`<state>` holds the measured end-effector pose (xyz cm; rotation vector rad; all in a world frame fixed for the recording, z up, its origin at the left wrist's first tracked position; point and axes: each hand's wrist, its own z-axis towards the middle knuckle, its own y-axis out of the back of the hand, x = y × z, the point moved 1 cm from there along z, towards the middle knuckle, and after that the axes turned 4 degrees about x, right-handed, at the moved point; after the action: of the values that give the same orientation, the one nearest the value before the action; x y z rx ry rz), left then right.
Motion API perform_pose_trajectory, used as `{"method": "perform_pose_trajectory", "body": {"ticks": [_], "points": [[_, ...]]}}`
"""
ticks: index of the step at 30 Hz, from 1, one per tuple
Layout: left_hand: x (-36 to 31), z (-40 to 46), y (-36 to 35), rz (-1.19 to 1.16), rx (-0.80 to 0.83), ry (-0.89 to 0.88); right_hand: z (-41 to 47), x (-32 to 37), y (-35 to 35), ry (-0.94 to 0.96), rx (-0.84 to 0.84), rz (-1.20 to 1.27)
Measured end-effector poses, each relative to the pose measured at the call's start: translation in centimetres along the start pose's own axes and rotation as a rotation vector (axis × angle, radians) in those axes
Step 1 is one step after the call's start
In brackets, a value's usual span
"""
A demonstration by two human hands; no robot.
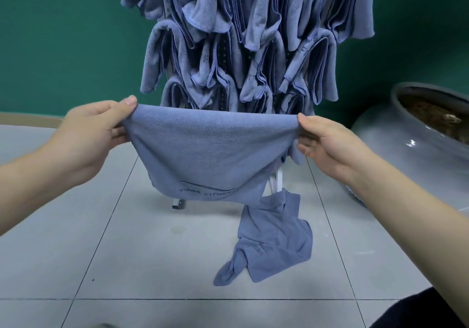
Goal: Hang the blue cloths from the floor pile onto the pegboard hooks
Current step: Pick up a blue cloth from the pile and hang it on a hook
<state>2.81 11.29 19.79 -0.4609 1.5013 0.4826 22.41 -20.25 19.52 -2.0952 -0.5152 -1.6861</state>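
Blue terry cloth (210, 150) is stretched between the two hands, held up in front of the pegboard rack (243, 48) with its upper edge pulled nearly straight and its body sagging in a shallow curve, a printed logo showing near the lower hem. The spread looks deliberate: opened out like this, the cloth can probably be folded or draped evenly over a hook rather than bunched. The left hand (94, 129) pinches one top corner, thumb on the near face and fingers curled behind it; the right hand (327, 140) pinches the opposite corner the same way, thumb on top, the other fingers loosely curled under the edge. Both forearms reach forward and slightly inward, wrists about level, the hands well apart with the whole width of the cloth between them. Behind it the rack is already crowded with hung blue cloths (256, 23), folded over hooks in several rows, so a free hook cannot be made out from here. One more crumpled blue cloth (274, 239) lies on the tiled floor (127, 251) just beside the rack's white foot (177, 204), all that is visible of the pile, which suggests the job is close to finished. A large grey glazed pot (406, 150) sits to the right against the green wall (63, 35), clear of the work.
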Motion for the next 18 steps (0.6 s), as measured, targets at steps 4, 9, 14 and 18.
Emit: {"method": "perform_pose_trajectory", "body": {"ticks": [4, 9, 14, 18], "points": [[-0.2, -0.2, -0.1, -0.003, 0.04, -0.001, -0.4, 0.2, -0.3, 0.048, 0.012, 0.095], [-0.5, -0.3, 0.3, 0.045, 0.06, 0.014, -0.4, 0.5, -0.2, 0.083, -0.019, 0.053], [0.2, 0.0, 0.2, 0.124, -0.128, 0.025, -0.3, 0.0, -0.2, 0.07, 0.012, 0.003], [0.7, 0.2, 0.4, 0.175, -0.078, 0.114, 0.5, -0.7, 0.5, 0.02, -0.072, -0.023]]}}
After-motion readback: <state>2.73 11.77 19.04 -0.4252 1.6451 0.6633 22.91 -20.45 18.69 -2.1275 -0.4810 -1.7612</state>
